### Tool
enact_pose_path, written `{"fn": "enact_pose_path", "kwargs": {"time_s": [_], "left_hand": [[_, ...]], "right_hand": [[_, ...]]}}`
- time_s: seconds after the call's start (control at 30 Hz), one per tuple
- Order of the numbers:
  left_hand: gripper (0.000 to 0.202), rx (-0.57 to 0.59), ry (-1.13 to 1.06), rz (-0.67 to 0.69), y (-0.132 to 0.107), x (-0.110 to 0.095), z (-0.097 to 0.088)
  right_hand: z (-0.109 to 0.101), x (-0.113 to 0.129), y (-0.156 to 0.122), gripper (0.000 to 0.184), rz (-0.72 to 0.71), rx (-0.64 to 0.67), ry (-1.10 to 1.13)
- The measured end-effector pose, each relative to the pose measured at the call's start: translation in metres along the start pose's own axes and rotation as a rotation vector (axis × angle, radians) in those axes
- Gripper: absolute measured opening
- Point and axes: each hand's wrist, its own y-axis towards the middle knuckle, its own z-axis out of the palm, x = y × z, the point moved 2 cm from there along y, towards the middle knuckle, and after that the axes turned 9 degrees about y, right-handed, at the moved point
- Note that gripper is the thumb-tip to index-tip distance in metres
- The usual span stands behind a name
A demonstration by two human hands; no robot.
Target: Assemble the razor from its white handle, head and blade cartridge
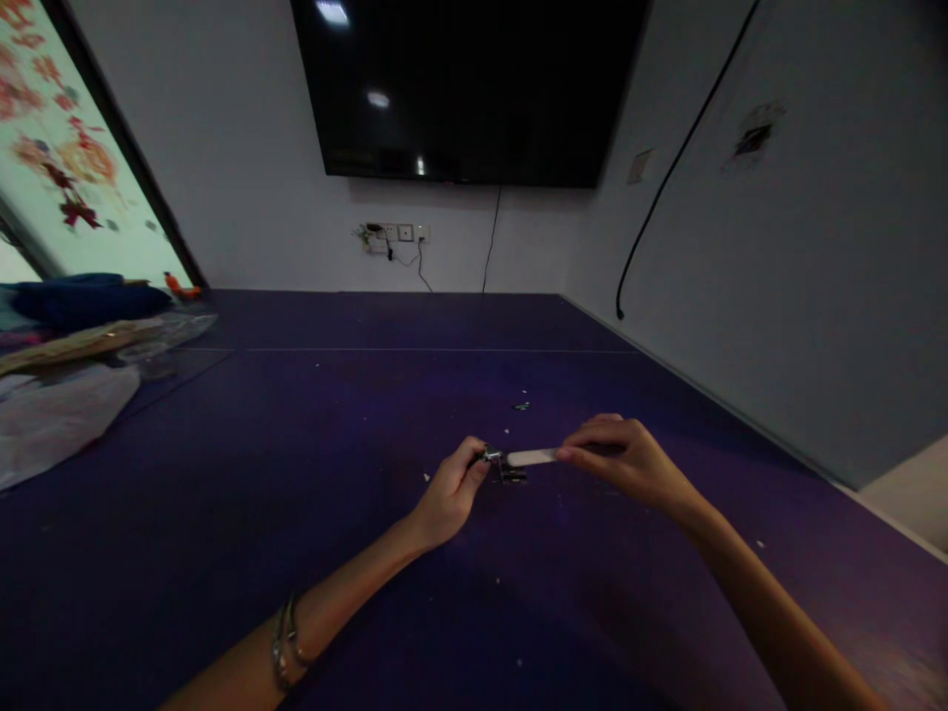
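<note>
My left hand [453,494] is closed in a pinch on a small shiny metal piece [493,455]; its exact kind is too small to tell. My right hand [629,459] pinches one end of a flat, pale strip with a rounded tip [531,457]. The strip lies nearly level between both hands, and its left tip meets or nearly meets the metal piece. A small dark object with shiny parts [513,475] shows just below the strip. Whether it is joined to the metal piece, I cannot tell. Both hands are over the dark purple surface [355,592].
Farther out lies a small dark item [520,406], with several white scraps scattered around. Plastic bags [66,415] and a blue cloth [89,301] are piled at the left. A wall-mounted television [474,89] is ahead; a black cable [667,178] hangs at the right wall.
</note>
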Motion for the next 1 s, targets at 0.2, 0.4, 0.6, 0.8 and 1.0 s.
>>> {"fn": "enact_pose_path", "kwargs": {"time_s": [0.2,0.4,0.6,0.8,1.0], "left_hand": [[0.021,0.041,0.017,0.021,-0.003,-0.002,0.003],[0.02,0.039,0.029,-0.005,-0.003,0.0,0.003],[0.021,0.047,0.024,0.007,-0.004,-0.002,0.002],[0.025,0.006,-0.116,-0.084,0.001,-0.002,0.002],[0.029,0.036,-0.373,-0.257,0.006,0.009,0.011]], "right_hand": [[0.005,0.004,0.0,0.024,-0.036,0.032,0.004],[-0.003,-0.001,0.0,0.025,-0.001,0.011,-0.01],[0.003,0.004,-0.001,0.025,0.034,0.043,0.052],[0.001,-0.012,-0.003,0.026,0.224,-0.046,0.306],[0.052,0.02,-0.014,0.025,0.558,-0.052,1.117]]}}
